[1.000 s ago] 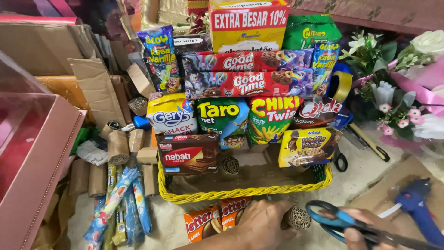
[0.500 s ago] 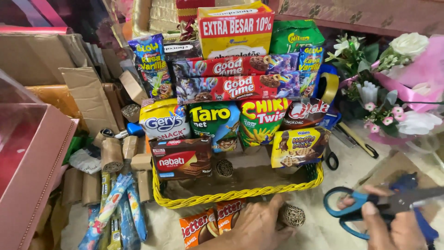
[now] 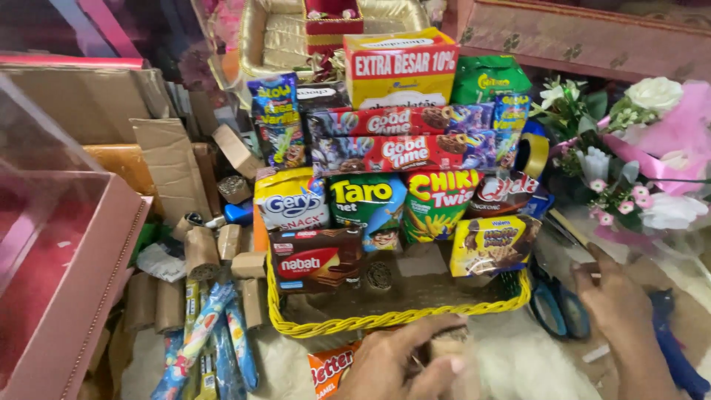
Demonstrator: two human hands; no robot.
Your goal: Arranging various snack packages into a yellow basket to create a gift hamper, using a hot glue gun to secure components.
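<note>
Yellow woven wicker basket (image 3: 385, 322) at centre, taken as the landmark, its bare brown floor showing at the front; the back is stacked with snack packets in tiers — a brown wafer box (image 3: 317, 258) leaning at front left, a yellow cookie packet (image 3: 495, 244) at front right, a white-and-blue snack bag (image 3: 292, 200), a green chip bag (image 3: 369, 206) and a red-and-yellow twist-snack bag (image 3: 438, 201) in the row behind, two long red biscuit packs (image 3: 404, 137) above those, and a yellow-and-red carton (image 3: 400, 68) on top. Left hand (image 3: 404, 367): just in front of the basket's front rim, fingers curled around a small tan roll (image 3: 452, 342) — a closed grasp. Beside that hand, an orange biscuit packet (image 3: 329, 370) lying in front of the rim. Right hand (image 3: 618, 307): right of the basket, fingers spread and lowered flat, resting by a pair of blue-handled scissors (image 3: 559, 311) that lie just off the basket's right front corner; whether it touches them cannot be told. Left of the basket: short brown cardboard rolls (image 3: 201, 252) and blue-wrapped wafer sticks (image 3: 215, 341); farther left, a pink tray box (image 3: 67, 296). Right of the basket: a bouquet of white and pink flowers (image 3: 637, 148).
</note>
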